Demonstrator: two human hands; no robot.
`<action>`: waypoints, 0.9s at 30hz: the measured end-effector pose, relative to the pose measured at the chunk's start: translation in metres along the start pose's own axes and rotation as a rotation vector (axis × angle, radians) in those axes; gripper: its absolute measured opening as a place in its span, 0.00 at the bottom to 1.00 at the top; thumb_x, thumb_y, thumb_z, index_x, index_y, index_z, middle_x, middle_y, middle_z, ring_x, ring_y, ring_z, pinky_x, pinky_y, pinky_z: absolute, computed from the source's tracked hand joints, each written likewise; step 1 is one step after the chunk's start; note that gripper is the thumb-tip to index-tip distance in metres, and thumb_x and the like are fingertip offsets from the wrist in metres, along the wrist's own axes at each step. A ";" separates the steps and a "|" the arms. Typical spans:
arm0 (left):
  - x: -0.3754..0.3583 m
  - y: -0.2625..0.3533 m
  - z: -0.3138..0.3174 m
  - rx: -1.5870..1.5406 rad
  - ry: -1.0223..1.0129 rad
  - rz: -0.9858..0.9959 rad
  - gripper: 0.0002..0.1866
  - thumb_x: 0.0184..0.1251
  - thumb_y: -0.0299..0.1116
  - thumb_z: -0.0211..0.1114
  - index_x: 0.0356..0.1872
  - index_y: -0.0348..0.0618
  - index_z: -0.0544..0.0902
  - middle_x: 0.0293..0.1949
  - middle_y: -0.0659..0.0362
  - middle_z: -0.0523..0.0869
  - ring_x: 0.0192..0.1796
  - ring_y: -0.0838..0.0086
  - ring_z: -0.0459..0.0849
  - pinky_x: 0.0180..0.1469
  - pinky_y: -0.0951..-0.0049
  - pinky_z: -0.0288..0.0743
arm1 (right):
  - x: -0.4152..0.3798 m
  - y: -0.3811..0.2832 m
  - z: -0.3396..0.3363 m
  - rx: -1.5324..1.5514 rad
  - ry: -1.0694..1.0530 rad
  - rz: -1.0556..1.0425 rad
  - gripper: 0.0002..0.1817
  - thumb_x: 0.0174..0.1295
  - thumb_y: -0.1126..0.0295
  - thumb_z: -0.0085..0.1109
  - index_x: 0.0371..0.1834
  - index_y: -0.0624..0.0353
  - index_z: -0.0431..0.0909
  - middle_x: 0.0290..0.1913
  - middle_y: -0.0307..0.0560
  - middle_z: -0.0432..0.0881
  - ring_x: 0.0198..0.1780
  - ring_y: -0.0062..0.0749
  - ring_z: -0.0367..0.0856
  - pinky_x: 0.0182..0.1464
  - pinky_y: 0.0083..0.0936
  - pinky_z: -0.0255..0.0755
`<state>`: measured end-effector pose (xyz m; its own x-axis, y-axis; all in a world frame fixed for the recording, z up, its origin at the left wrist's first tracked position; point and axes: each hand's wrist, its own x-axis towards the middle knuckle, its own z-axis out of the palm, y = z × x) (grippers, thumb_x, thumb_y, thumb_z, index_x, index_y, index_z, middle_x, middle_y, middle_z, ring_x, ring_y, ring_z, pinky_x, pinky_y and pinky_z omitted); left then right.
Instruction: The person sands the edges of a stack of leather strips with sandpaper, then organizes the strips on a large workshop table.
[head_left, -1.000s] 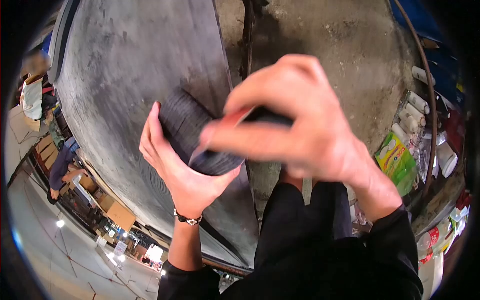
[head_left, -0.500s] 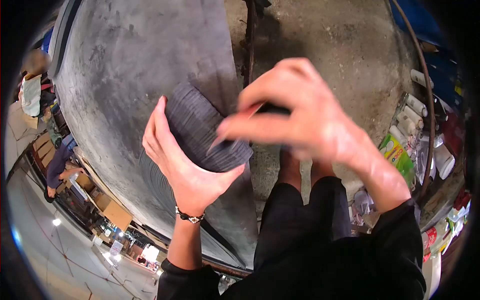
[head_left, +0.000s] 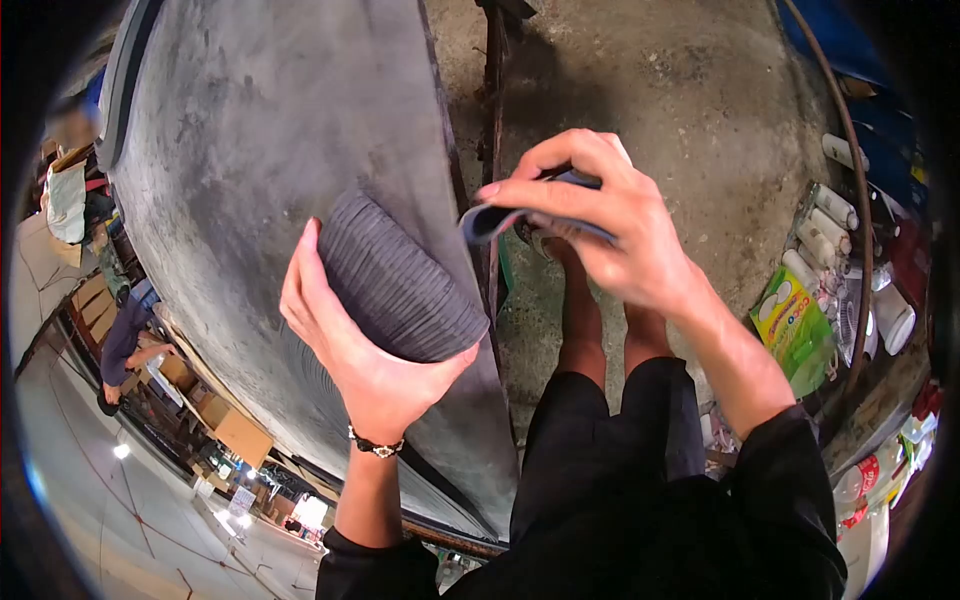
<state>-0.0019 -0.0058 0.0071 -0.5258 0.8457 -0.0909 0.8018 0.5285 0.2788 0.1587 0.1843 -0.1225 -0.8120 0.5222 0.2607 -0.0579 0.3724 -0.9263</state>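
My left hand [head_left: 365,365] grips a thick stack of thin dark grey pieces [head_left: 400,280], its thumb at the near end and its fingers along the left side. The stack's layered edges face up, just over the grey table [head_left: 260,130]. To its right, over the gap beside the table, my right hand [head_left: 625,225] pinches a thin, flexible dark piece [head_left: 487,222]. This piece curls into a loop at the fingertips and is apart from the stack. The rest of it is partly hidden by the fingers.
Ridged dark layered material [head_left: 305,355] lies on the table left of my left wrist. Along the right are white bottles [head_left: 832,208] and a green packet [head_left: 793,325]. Another person [head_left: 125,340] is at the far left near cardboard boxes [head_left: 243,437].
My right hand has drawn away from the stack, and the curled piece now shows in its fingers. The stack and my left hand have shifted slightly left.
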 end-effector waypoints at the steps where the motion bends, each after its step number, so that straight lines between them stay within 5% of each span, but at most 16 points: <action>1: -0.001 0.000 0.000 0.007 -0.003 0.014 0.79 0.35 0.48 0.97 0.91 0.37 0.57 0.84 0.38 0.66 0.84 0.41 0.63 0.85 0.38 0.56 | 0.006 -0.017 -0.002 0.015 0.032 -0.037 0.31 0.50 0.80 0.71 0.60 0.44 0.98 0.53 0.39 0.90 0.56 0.45 0.86 0.63 0.41 0.76; 4: -0.001 -0.004 0.000 -0.032 -0.011 0.026 0.79 0.36 0.51 0.97 0.91 0.36 0.57 0.85 0.39 0.65 0.85 0.41 0.63 0.86 0.38 0.57 | 0.014 -0.043 0.002 0.158 0.049 -0.135 0.26 0.55 0.74 0.69 0.57 0.44 1.00 0.51 0.40 0.90 0.51 0.36 0.88 0.58 0.36 0.76; 11: 0.000 0.000 0.000 0.017 -0.001 0.012 0.80 0.35 0.49 0.97 0.91 0.35 0.57 0.84 0.38 0.65 0.84 0.41 0.64 0.86 0.38 0.57 | -0.014 0.022 0.019 -0.018 -0.062 -0.037 0.38 0.45 0.87 0.67 0.62 0.42 0.97 0.55 0.40 0.89 0.60 0.44 0.86 0.63 0.40 0.77; 13: 0.002 -0.002 0.001 0.021 0.020 0.040 0.79 0.33 0.49 0.97 0.90 0.33 0.58 0.84 0.38 0.66 0.83 0.41 0.64 0.85 0.38 0.57 | -0.015 0.008 0.010 0.002 0.051 0.104 0.37 0.45 0.86 0.66 0.61 0.44 0.97 0.54 0.40 0.89 0.58 0.43 0.87 0.61 0.38 0.78; 18: -0.001 -0.009 0.005 0.017 0.024 0.087 0.79 0.32 0.50 0.96 0.89 0.32 0.59 0.84 0.41 0.67 0.82 0.41 0.65 0.83 0.38 0.60 | 0.012 -0.045 0.003 0.156 -0.020 -0.213 0.31 0.49 0.76 0.71 0.60 0.42 0.98 0.53 0.39 0.88 0.54 0.36 0.87 0.62 0.41 0.76; 23: 0.000 -0.001 0.000 0.012 0.005 0.022 0.79 0.34 0.46 0.97 0.91 0.37 0.57 0.83 0.37 0.66 0.84 0.40 0.63 0.86 0.39 0.56 | 0.006 0.019 -0.010 -0.146 -0.026 -0.143 0.28 0.51 0.74 0.75 0.59 0.42 0.98 0.52 0.40 0.88 0.55 0.42 0.86 0.63 0.40 0.74; 27: -0.002 -0.008 0.004 0.015 0.023 0.062 0.79 0.33 0.51 0.96 0.90 0.34 0.59 0.84 0.41 0.67 0.82 0.42 0.65 0.83 0.38 0.59 | 0.023 -0.033 0.000 0.049 0.014 -0.304 0.25 0.53 0.70 0.79 0.57 0.40 0.98 0.52 0.35 0.89 0.54 0.35 0.87 0.63 0.43 0.76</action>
<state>-0.0062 -0.0113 0.0016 -0.4815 0.8749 -0.0523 0.8369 0.4767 0.2691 0.1423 0.1837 -0.0858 -0.7450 0.4034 0.5313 -0.3249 0.4761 -0.8172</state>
